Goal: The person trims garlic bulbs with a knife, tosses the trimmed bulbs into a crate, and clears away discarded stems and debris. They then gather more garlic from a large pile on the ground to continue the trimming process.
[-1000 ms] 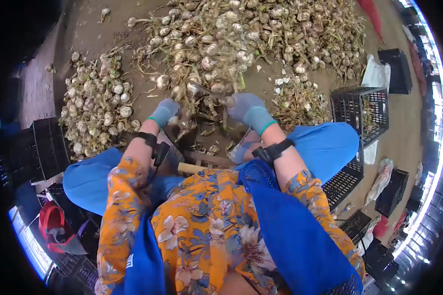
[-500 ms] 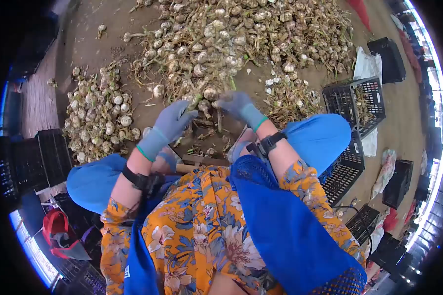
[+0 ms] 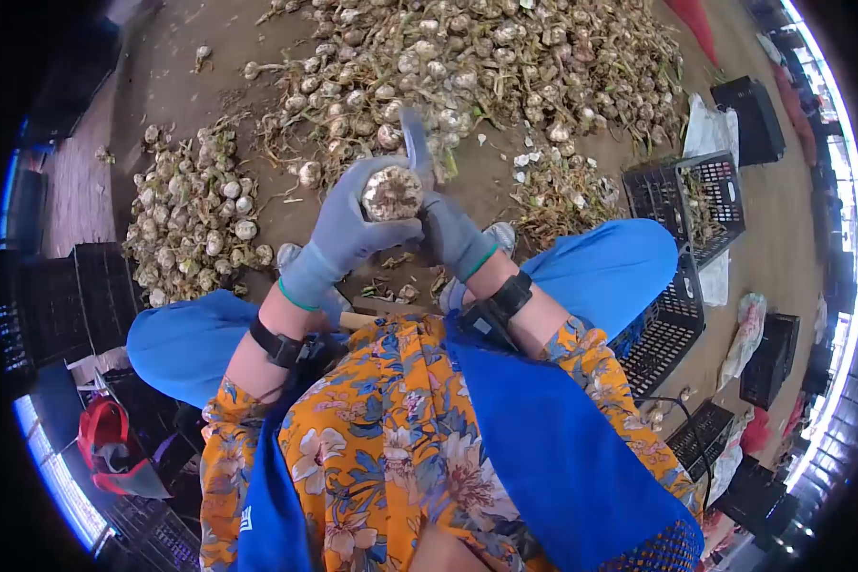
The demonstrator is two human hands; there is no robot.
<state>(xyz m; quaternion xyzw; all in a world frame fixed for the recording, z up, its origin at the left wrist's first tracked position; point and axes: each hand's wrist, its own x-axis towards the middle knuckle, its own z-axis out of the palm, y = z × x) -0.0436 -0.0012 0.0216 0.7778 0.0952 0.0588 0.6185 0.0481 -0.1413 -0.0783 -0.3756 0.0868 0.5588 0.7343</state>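
Observation:
My left hand (image 3: 345,224), in a grey-blue glove, is closed around a garlic bulb (image 3: 392,194). The bulb's soiled root end faces up at me. Right beside the bulb is my gloved right hand (image 3: 453,232), its fingers curled and partly hidden behind the left hand and bulb. A blurred grey-blue strip (image 3: 414,138) sticks up above the two hands; I cannot tell whether it is a finger or something held. Beyond the hands lies a large heap of garlic (image 3: 534,71) with dry stems.
On the left is a smaller pile of garlic bulbs (image 3: 195,219) with short stems. Stem trimmings (image 3: 567,195) lie on the right, beside black plastic crates (image 3: 660,205). My bent knees frame the work spot. A red and grey bag (image 3: 110,443) sits at lower left.
The left hand has risen from the heap's near edge and now holds a garlic bulb root end up. My right hand has moved left, close against it.

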